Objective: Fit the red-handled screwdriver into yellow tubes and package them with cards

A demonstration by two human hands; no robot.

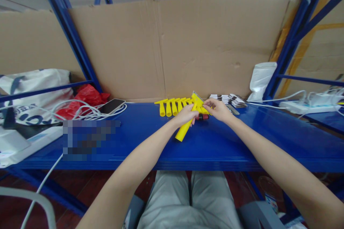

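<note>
A yellow scraper (183, 131) with a round hollow-looking handle and a wide head is tilted above the blue tabletop. My left hand (186, 115) is wrapped around it just below the head, where a thin metal strip lies along the top edge. At the right end of that head is my right hand (218, 109), fingers pinched together; whatever they hold is too small to make out. Behind my left hand stands a row of several like yellow scrapers (168, 108), partly hidden. A red and black screwdriver handle (203, 116) lies just under my hands.
Right of my hands are small white-and-black packets (236, 100) and a grey cutter-like tool (232, 110). A white pouch (262, 80) leans by the blue post. To the left lie a phone (112, 106), white cables and a red bag (87, 100). Cardboard (209, 46) backs the table.
</note>
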